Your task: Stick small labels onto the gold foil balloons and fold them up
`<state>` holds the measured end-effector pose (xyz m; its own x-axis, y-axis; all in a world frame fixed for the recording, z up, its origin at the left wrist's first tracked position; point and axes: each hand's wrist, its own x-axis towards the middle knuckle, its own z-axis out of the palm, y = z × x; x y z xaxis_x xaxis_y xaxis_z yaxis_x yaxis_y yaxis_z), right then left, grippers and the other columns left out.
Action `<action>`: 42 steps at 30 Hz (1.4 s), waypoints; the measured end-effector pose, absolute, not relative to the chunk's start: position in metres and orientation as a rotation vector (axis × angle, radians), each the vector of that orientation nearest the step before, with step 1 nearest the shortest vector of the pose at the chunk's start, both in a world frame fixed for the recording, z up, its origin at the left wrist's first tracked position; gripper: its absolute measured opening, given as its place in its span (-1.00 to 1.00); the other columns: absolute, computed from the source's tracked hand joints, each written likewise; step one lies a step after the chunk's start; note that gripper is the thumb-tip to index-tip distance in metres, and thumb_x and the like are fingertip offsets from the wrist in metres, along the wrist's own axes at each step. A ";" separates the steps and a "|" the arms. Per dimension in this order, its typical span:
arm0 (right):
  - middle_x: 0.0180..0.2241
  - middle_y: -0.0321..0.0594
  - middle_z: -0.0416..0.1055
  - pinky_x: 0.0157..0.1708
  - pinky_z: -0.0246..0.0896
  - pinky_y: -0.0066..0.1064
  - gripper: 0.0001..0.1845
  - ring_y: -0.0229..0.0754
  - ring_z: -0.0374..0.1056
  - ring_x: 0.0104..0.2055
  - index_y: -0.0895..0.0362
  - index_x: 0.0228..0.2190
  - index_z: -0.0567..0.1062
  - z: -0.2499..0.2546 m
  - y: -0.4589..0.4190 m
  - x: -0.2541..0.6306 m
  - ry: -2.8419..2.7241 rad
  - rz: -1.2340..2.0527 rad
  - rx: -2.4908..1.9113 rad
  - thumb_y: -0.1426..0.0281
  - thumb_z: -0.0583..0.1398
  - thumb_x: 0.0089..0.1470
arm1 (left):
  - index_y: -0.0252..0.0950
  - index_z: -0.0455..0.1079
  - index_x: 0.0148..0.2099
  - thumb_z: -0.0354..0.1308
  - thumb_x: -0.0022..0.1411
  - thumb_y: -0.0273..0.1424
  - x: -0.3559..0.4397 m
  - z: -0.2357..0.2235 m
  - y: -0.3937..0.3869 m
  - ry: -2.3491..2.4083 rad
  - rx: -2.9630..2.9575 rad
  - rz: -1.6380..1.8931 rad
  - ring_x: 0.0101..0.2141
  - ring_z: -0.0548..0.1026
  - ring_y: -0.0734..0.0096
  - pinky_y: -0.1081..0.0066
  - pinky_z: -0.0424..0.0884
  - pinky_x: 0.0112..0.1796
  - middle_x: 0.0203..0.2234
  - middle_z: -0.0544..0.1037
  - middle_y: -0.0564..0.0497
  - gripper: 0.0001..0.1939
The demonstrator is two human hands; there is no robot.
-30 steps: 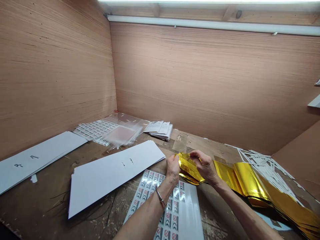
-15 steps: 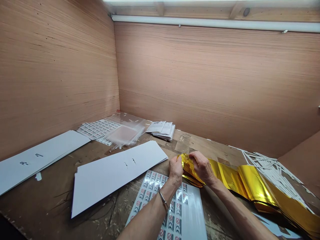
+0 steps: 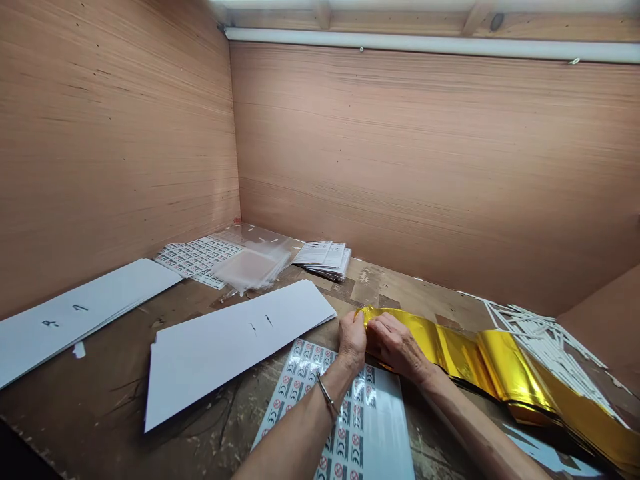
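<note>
A long strip of shiny gold foil (image 3: 457, 353) runs from between my hands toward the right edge of the table, folded over in layers. My left hand (image 3: 353, 337) is closed on the foil's near left end, thumb on top. Close beside it, my right hand (image 3: 395, 341) has its fingers curled against the same end of the foil; its fingertips are partly hidden. Under my wrists lies a sheet of CE-mark stickers (image 3: 345, 427), part of it bare backing.
White card stacks lie at the left (image 3: 85, 310) and centre (image 3: 235, 353). Behind are clear plastic sleeves (image 3: 253, 267), another sticker sheet (image 3: 195, 257) and printed leaflets (image 3: 325, 257). White sticks (image 3: 555, 347) are heaped at the right. Plywood walls (image 3: 425, 167) enclose the table.
My right hand has moved left, closer to my left hand, and turned knuckles-up. The gold end that stood raised between the hands is now mostly covered. My left hand has stayed in place.
</note>
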<state>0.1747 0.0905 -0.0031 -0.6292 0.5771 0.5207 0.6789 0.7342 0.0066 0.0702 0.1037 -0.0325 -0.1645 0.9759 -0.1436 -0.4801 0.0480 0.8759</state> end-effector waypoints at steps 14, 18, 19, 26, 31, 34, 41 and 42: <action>-0.38 -0.06 0.29 -0.31 0.13 -0.31 -0.82 -0.12 0.14 -0.29 0.24 -0.36 0.39 -0.006 0.066 0.162 -2.433 -0.441 -1.337 0.51 0.02 0.00 | -0.36 0.18 -0.58 0.11 -0.10 -0.09 0.068 -0.025 0.103 0.831 0.610 1.409 -0.69 0.19 0.64 0.59 0.08 -0.68 -0.72 0.24 0.12 -0.60; -0.45 -0.11 0.30 -0.35 0.11 -0.38 -0.78 -0.17 0.17 -0.36 0.21 -0.51 0.38 -0.009 0.076 0.163 -2.299 -0.340 -1.312 0.53 -0.03 0.01 | -0.36 0.16 -0.56 0.11 -0.16 0.00 0.065 -0.017 0.097 0.797 0.590 1.342 -0.74 0.18 0.64 0.59 0.09 -0.72 -0.73 0.24 0.12 -0.52; -0.48 -0.13 0.30 -0.37 0.10 -0.40 -0.77 -0.19 0.18 -0.38 0.20 -0.54 0.37 -0.009 0.078 0.164 -2.236 -0.287 -1.324 0.52 -0.04 0.02 | -0.36 0.18 -0.54 0.11 -0.17 0.02 0.064 -0.015 0.096 0.785 0.584 1.330 -0.74 0.21 0.62 0.57 0.13 -0.71 -0.72 0.26 0.11 -0.51; -0.69 -0.34 0.26 -0.58 0.00 -0.49 -0.79 -0.31 0.15 -0.61 0.17 -0.68 0.36 -0.002 0.090 0.169 -1.623 0.544 -1.538 0.29 0.18 -0.21 | -0.41 0.29 -0.43 0.11 -0.17 0.02 0.062 -0.010 0.091 0.749 0.589 1.309 -0.62 0.38 0.46 0.49 0.28 -0.63 -0.58 0.42 -0.04 -0.48; -0.72 -0.36 0.24 -0.61 0.00 -0.51 -0.69 -0.35 0.11 -0.64 0.20 -0.68 0.35 -0.001 0.094 0.177 -1.450 0.786 -1.458 0.18 0.18 -0.24 | -0.41 0.28 -0.52 0.17 -0.17 -0.07 0.065 -0.016 0.096 0.808 0.574 1.362 -0.64 0.33 0.53 0.53 0.25 -0.62 -0.65 0.39 0.01 -0.56; -0.72 -0.37 0.22 -0.63 -0.01 -0.52 -0.68 -0.36 0.10 -0.65 0.20 -0.69 0.32 -0.002 0.094 0.178 -1.394 0.762 -1.452 0.18 0.18 -0.24 | -0.41 0.30 -0.51 0.23 -0.21 -0.23 0.068 -0.021 0.098 0.789 0.585 1.395 -0.62 0.33 0.53 0.52 0.27 -0.57 -0.65 0.40 0.03 -0.67; -0.60 -0.33 0.31 -0.56 0.12 -0.48 -0.69 -0.32 0.21 -0.56 0.19 -0.51 0.37 0.018 0.093 0.203 -1.241 0.613 -1.372 0.22 0.24 -0.30 | -0.41 0.36 -0.44 0.18 -0.18 -0.40 0.071 -0.030 0.102 0.793 0.602 1.410 -0.56 0.38 0.47 0.48 0.30 -0.49 -0.61 0.43 0.03 -0.81; -0.56 -0.31 0.33 -0.53 0.14 -0.47 -0.66 -0.31 0.23 -0.54 0.18 -0.45 0.37 0.024 0.092 0.219 -1.198 0.557 -1.351 0.23 0.25 -0.30 | -0.40 0.36 -0.43 0.18 -0.17 -0.40 0.071 -0.031 0.103 0.798 0.599 1.407 -0.54 0.39 0.46 0.47 0.30 -0.49 -0.60 0.43 0.03 -0.80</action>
<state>0.2195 0.0919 0.0240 0.3576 0.8755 0.3250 0.3158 0.2141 -0.9243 0.0711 0.1026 -0.0314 -0.0141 0.9914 -0.1304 -0.6207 0.0935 0.7784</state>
